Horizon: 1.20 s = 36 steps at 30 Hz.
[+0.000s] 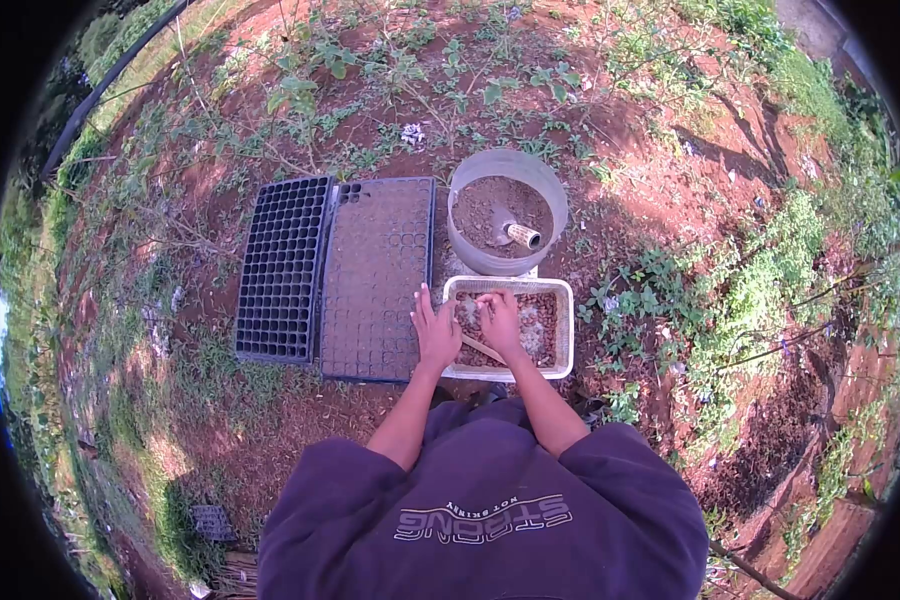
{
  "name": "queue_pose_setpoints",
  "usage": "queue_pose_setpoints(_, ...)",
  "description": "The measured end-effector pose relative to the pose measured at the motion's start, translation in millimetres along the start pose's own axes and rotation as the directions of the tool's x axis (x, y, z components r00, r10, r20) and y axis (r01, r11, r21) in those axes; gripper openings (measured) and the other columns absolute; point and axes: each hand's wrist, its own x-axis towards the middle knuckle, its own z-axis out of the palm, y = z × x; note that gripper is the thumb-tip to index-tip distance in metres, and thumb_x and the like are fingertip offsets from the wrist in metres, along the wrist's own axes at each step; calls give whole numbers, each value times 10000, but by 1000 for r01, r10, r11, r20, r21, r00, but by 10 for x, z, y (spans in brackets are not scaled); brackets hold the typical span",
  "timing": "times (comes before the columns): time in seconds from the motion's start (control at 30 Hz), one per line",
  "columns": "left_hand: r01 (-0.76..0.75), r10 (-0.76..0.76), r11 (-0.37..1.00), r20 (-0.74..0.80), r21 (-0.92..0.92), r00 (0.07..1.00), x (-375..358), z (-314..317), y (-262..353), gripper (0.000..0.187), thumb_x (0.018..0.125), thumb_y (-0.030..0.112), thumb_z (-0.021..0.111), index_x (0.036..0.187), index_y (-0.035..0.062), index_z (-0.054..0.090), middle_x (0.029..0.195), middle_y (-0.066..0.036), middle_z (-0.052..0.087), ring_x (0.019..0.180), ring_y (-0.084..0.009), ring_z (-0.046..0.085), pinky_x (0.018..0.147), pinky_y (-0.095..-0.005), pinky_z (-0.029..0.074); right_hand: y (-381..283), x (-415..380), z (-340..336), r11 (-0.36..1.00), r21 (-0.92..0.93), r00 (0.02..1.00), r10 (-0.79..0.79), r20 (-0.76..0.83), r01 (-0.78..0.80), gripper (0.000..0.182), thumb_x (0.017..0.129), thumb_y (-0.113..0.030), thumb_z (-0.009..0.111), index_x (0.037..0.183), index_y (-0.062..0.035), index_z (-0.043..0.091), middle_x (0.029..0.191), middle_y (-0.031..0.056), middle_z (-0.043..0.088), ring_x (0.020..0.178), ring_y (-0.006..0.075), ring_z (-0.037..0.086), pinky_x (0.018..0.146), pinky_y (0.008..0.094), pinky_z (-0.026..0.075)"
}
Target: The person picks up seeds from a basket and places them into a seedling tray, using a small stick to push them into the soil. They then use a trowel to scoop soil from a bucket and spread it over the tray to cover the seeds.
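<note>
My left hand (436,332) is over the right edge of a soil-filled seedling tray (375,280), beside the white basket's left rim. Its fingers are stretched out and apart. In the white basket (564,330) lie many small reddish-brown pieces (542,345) with some whitish patches. Above them, my right hand (500,320) has its fingers drawn together, pointing down; whatever they pinch is too small to make out. A pale, thin stick (482,348) slants across the basket between my hands, one end close to my left hand.
An unfilled black seedling tray (285,270) stands to the left of the filled one. Behind the basket is a round translucent tub (505,265) of soil, with a scoop (520,235) lying in it. Reddish ground with weeds and thin branches surrounds everything.
</note>
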Motion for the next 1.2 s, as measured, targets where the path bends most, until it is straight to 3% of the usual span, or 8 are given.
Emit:
queue_pose_setpoints(0.2, -57, 40, 994, -186, -88, 982, 14, -65, -187, 314, 807, 51, 567, 1114, 115, 588, 1489, -217, 232, 1392, -459, 145, 1113, -557, 215, -184, 30, 33, 994, 94, 986, -33, -161, 49, 110, 889, -117, 602, 947, -24, 614, 1033, 149, 528, 1034, 287, 524, 892, 376, 423)
queue_pose_setpoints(0.4, -45, 17, 995, -313, -84, 950, 24, -391, -390, 214, 808, 5, 548, 992, 88, 621, 1370, -165, 403, 1337, -414, 268, 1086, -509, 271, -358, 11, 282, 989, 144, 987, -1, -159, 24, 109, 894, -101, 592, 967, -20, 596, 1043, 118, 516, 988, 225, 532, 788, 315, 452)
queue_pose_setpoints(0.63, -36, 19, 998, -286, -54, 958, 390, -855, -1012, 205, 826, 22, 550, 1000, 96, 628, 1324, -164, 441, 1329, -407, 278, 1082, -496, 278, -730, 183, 886, 984, 174, 958, 18, -286, 34, 104, 893, -72, 580, 989, -33, 573, 1031, 100, 510, 903, 198, 542, 760, 307, 451)
queue_pose_setpoints(0.67, -48, 30, 997, -293, -56, 956, 440, -919, -1123, 202, 832, 30, 551, 1004, 98, 630, 1318, -162, 447, 1326, -405, 282, 1081, -495, 279, -800, 213, 996, 959, 258, 954, 177, -242, -113, 102, 870, -56, 573, 966, -21, 578, 1035, 135, 507, 942, 251, 540, 852, 348, 446)
queue_pose_setpoints(0.83, -46, 29, 997, -253, -60, 967, 778, -1283, -1678, 189, 847, 50, 548, 1008, 100, 633, 1302, -155, 463, 1309, -403, 305, 1080, -485, 288, -1064, 508, 1542, 950, 285, 941, 207, -268, -128, 105, 882, -76, 577, 976, -33, 590, 1031, 119, 501, 957, 239, 526, 841, 335, 440)
queue_pose_setpoints(0.97, -85, 71, 994, -189, -67, 979, 1134, -1474, -2011, 216, 845, 59, 547, 1042, 103, 624, 1293, -143, 483, 1317, -409, 309, 1086, -480, 292, -1130, 820, 1911, 967, 211, 950, 191, -247, -140, 95, 887, -91, 583, 971, -47, 592, 1029, 117, 505, 1016, 256, 487, 856, 361, 410)
queue_pose_setpoints(1.07, -150, 150, 989, -146, 7, 978, 1448, -1551, -2162, 255, 841, 80, 555, 1089, 97, 613, 1334, -141, 470, 1344, -415, 282, 1096, -483, 283, -1154, 1139, 2141, 998, -5, 940, 56, -336, -61, 105, 875, -94, 601, 974, -58, 599, 1024, 132, 524, 1012, 315, 479, 913, 428, 368)
queue_pose_setpoints(1.2, -204, 208, 975, -40, 82, 977, 1931, -1468, -2336, 350, 860, 157, 544, 1197, 67, 577, 1435, -135, 394, 1398, -408, 199, 1126, -520, 220, -1030, 1539, 2451, 994, -103, 948, -8, -319, -26, 106, 872, -96, 616, 972, -62, 599, 1012, 129, 522, 1034, 312, 472, 924, 418, 372)
